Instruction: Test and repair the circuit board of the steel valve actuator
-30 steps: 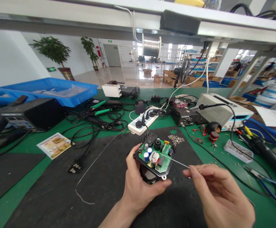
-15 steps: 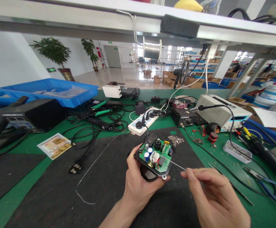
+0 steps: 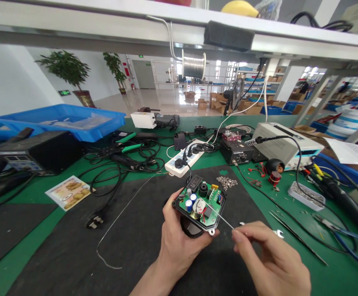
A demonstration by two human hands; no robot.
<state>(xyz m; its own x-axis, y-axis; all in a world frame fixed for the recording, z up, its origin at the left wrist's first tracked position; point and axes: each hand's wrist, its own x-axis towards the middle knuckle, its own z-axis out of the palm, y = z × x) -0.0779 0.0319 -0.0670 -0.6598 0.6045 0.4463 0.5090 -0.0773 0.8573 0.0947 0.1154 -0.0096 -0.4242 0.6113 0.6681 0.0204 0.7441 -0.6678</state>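
My left hand point(image 3: 177, 240) is wrapped round a black housing point(image 3: 191, 227), held tilted above the dark mat. In its face sits a green circuit board point(image 3: 216, 206) with blue capacitors point(image 3: 190, 202), a black buzzer point(image 3: 203, 188) and red wires. Between thumb and fingers, my right hand point(image 3: 267, 255) pinches a thin silver rod point(image 3: 226, 222). The rod's far end lies over the middle of the board, by a whitish component; whether it touches is unclear. A spanner point(image 3: 278, 234) shows partly behind my right hand.
Small nuts point(image 3: 226, 182) lie beyond the board. To the right are tweezers point(image 3: 299, 238), cutters point(image 3: 328, 224) and a tray of small parts point(image 3: 307, 195). A power strip point(image 3: 183, 158) and cables lie behind. A solder reel point(image 3: 194, 64) hangs from the shelf.
My right hand has moved left, closer to the board, still pinching the rod. The spanner has come into view behind it. The left hand's hold looks the same; the view has shifted slightly.
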